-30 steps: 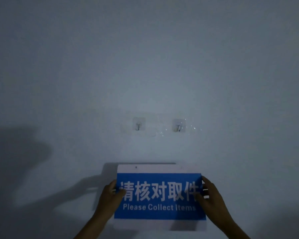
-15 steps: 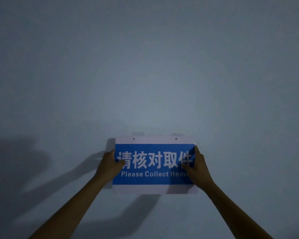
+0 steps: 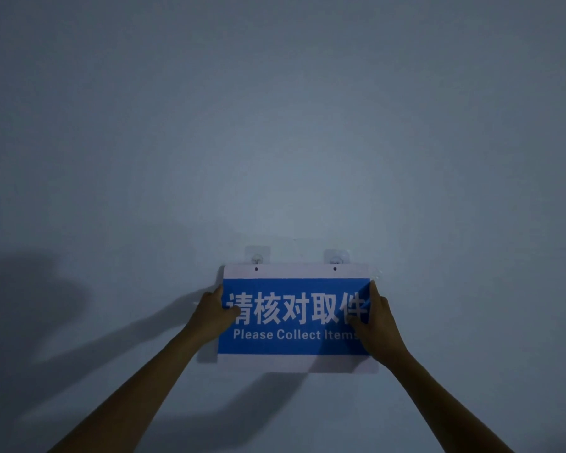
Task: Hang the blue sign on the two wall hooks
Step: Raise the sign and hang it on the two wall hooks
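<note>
The blue sign (image 3: 294, 344) with white borders and white lettering is held flat against the wall. My left hand (image 3: 211, 313) grips its left edge, my right hand (image 3: 378, 322) its right edge. Two small holes sit in the sign's white top strip. The left wall hook (image 3: 257, 255) and the right wall hook (image 3: 336, 257), both on clear adhesive pads, show just above the sign's top edge, each right over a hole. The lower part of each pad is hidden behind the sign.
A plain pale wall (image 3: 275, 125) fills the view. Dark shadows of my arms and body fall on it at the left and below the sign.
Both hands have raised the sign from well below the hooks to just under them. In the last half second the sign dropped slightly, so the hooks show above its top edge.
</note>
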`<state>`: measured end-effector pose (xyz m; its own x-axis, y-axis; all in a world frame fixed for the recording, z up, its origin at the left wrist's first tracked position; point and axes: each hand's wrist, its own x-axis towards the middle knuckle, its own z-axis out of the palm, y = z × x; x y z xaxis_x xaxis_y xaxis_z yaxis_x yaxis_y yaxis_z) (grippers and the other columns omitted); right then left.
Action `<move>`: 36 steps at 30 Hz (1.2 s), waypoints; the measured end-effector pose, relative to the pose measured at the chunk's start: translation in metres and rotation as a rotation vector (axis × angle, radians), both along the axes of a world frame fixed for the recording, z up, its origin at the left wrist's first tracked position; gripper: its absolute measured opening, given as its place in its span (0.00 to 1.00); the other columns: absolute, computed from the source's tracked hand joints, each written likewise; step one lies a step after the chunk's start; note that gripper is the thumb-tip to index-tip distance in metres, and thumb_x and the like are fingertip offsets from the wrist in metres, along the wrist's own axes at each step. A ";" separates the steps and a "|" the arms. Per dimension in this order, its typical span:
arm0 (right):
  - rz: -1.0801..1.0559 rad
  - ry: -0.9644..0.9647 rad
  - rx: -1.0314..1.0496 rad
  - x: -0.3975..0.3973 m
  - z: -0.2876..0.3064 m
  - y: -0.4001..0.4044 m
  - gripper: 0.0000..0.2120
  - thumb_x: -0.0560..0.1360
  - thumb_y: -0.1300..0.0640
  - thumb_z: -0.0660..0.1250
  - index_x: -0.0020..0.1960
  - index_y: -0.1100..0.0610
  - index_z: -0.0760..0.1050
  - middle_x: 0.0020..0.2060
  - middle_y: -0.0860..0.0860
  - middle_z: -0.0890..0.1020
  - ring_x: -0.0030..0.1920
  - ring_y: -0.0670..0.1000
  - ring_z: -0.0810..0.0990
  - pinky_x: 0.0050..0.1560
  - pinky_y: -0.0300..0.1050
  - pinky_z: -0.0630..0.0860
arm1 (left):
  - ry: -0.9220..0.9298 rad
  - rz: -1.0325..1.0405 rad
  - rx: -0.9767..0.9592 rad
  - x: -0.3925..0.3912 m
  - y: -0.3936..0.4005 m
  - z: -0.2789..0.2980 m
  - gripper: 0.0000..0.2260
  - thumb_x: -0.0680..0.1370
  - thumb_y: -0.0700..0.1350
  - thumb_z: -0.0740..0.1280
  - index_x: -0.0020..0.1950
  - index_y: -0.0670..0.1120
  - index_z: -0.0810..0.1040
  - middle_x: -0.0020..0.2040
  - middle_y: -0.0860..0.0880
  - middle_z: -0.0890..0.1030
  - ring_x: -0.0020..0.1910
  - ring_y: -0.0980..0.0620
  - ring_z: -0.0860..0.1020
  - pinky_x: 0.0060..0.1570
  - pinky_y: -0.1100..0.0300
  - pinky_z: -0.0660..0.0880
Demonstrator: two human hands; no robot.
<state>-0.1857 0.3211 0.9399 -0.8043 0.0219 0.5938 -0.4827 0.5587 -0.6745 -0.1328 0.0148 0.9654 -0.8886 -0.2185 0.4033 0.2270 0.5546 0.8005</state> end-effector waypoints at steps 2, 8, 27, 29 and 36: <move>-0.006 0.003 0.004 -0.001 -0.002 0.003 0.35 0.75 0.53 0.66 0.76 0.53 0.51 0.68 0.57 0.69 0.63 0.56 0.75 0.58 0.54 0.77 | -0.007 -0.005 -0.004 -0.004 0.000 -0.002 0.14 0.75 0.42 0.67 0.60 0.50 0.73 0.56 0.44 0.82 0.44 0.51 0.81 0.38 0.62 0.77; -0.005 -0.021 0.046 -0.007 -0.013 0.008 0.35 0.77 0.54 0.64 0.77 0.52 0.48 0.68 0.57 0.70 0.64 0.57 0.75 0.59 0.53 0.76 | 0.002 -0.026 -0.003 -0.010 -0.001 -0.004 0.13 0.75 0.43 0.67 0.60 0.48 0.74 0.51 0.48 0.82 0.42 0.53 0.82 0.41 0.59 0.80; -0.210 0.051 0.238 -0.009 0.000 0.013 0.22 0.76 0.54 0.66 0.67 0.55 0.63 0.62 0.55 0.73 0.58 0.56 0.79 0.49 0.52 0.82 | -0.035 -0.083 -0.149 -0.024 -0.031 -0.022 0.28 0.69 0.52 0.67 0.69 0.59 0.65 0.67 0.47 0.72 0.61 0.48 0.78 0.57 0.44 0.79; -0.215 0.042 0.259 -0.008 0.006 0.014 0.21 0.75 0.54 0.65 0.65 0.55 0.63 0.62 0.56 0.75 0.56 0.57 0.80 0.48 0.54 0.83 | -0.045 -0.078 -0.176 -0.017 -0.028 -0.018 0.28 0.70 0.50 0.67 0.70 0.58 0.65 0.68 0.46 0.70 0.63 0.47 0.76 0.59 0.43 0.78; -0.167 -0.020 0.246 -0.009 0.026 0.016 0.19 0.75 0.55 0.66 0.62 0.56 0.63 0.60 0.58 0.77 0.55 0.58 0.81 0.48 0.52 0.81 | -0.081 -0.066 -0.169 -0.014 -0.017 -0.002 0.21 0.76 0.41 0.67 0.69 0.45 0.69 0.67 0.44 0.74 0.57 0.50 0.75 0.61 0.52 0.74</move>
